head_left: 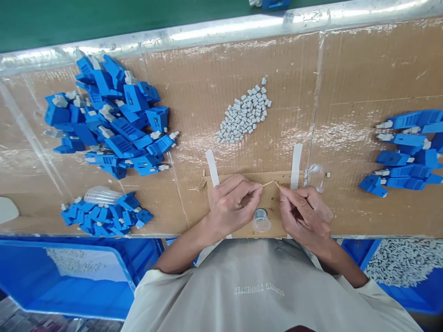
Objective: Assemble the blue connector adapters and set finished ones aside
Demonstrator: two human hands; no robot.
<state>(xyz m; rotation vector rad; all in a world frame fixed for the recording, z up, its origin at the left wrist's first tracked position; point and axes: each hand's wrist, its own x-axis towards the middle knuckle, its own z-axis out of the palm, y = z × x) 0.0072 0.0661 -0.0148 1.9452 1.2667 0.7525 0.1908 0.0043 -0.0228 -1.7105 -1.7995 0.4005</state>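
Pinched in my left hand (235, 202) is a thin, pale-yellow stick (267, 183), like a toothpick, pointing to the right. My right hand (304, 214) is closed with its fingertips on a second short thin stick (277, 184). The tips of both sticks come close together; I cannot tell if they touch. Just below them, between my hands, a small clear plastic cup (261, 222) stands on a cardboard sheet (249, 177) held by white tape strips. Left of the sheet lies a small bundle of short brown pieces (201, 183).
A heap of small grey pieces (244, 115) lies ahead. Blue plastic parts with grey tips (119, 122) are piled at the left, with smaller blue parts (104, 216) and a clear cup (103, 195) nearer. More blue parts (408, 154) lie right. Blue bins (117, 263) stand below the table edge.
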